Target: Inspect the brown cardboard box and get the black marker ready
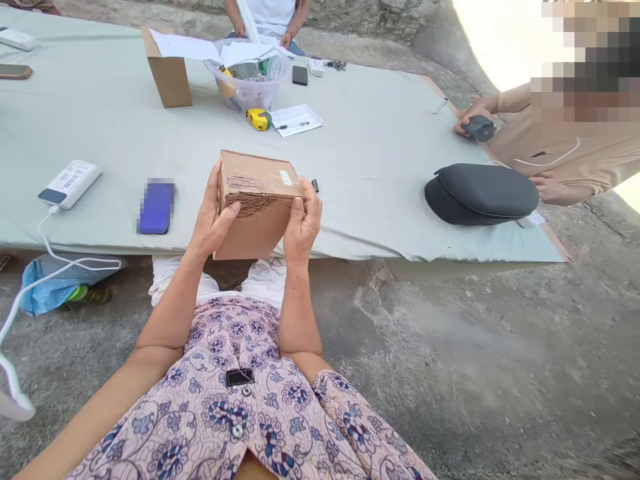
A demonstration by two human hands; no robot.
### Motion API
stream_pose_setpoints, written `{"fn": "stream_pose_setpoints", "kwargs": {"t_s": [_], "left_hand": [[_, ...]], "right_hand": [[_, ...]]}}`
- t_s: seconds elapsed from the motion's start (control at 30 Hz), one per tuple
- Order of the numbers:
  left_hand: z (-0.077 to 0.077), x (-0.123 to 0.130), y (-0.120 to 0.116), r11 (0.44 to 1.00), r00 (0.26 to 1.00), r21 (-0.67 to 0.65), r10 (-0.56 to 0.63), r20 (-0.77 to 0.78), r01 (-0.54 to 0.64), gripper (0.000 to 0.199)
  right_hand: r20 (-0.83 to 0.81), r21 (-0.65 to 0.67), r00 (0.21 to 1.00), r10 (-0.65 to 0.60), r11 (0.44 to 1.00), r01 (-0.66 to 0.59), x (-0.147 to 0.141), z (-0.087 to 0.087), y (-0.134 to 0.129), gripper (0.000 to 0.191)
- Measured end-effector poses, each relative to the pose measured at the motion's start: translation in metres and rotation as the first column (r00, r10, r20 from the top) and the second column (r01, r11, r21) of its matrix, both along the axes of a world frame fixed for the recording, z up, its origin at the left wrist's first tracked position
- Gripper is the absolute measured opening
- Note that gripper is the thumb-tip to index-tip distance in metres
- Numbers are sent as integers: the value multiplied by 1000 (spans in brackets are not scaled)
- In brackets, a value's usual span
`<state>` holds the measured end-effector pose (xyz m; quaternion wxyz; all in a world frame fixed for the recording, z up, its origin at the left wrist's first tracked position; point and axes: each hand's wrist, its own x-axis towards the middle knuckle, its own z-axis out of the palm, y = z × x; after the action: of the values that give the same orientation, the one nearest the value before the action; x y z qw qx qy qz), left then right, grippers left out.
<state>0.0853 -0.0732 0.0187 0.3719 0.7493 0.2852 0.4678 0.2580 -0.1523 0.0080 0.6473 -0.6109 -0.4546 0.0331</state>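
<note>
Between my two hands is a brown cardboard box, tilted at the near edge of the table. Dark scribbled pen lines cross its upper edge, and a small white patterned sticker sits near the right corner. My left hand grips the left side, thumb on the scribbled edge. On the opposite side my right hand is closed round the corner, its thumb pressed on the front edge. A small black object lies just beyond my right fingers. Left of the box rests a phone with a blue screen.
A white power bank with a cable lies left. Farther back stand another cardboard box, a plastic basket, a yellow tape measure and paper with a pen. A black case is right. Two people sit around the table.
</note>
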Motion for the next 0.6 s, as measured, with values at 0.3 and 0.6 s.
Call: {"fn": "stream_pose_setpoints", "kwargs": {"t_s": [0.3, 0.6], "left_hand": [[0, 4, 17, 998, 999, -59, 28, 30, -27, 80], [-2, 6, 25, 993, 995, -57, 100, 13, -99, 81]], "right_hand": [[-93, 29, 993, 68, 997, -65, 2, -10, 12, 49], [-134, 50, 988, 72, 997, -66, -3, -7, 17, 48]]}}
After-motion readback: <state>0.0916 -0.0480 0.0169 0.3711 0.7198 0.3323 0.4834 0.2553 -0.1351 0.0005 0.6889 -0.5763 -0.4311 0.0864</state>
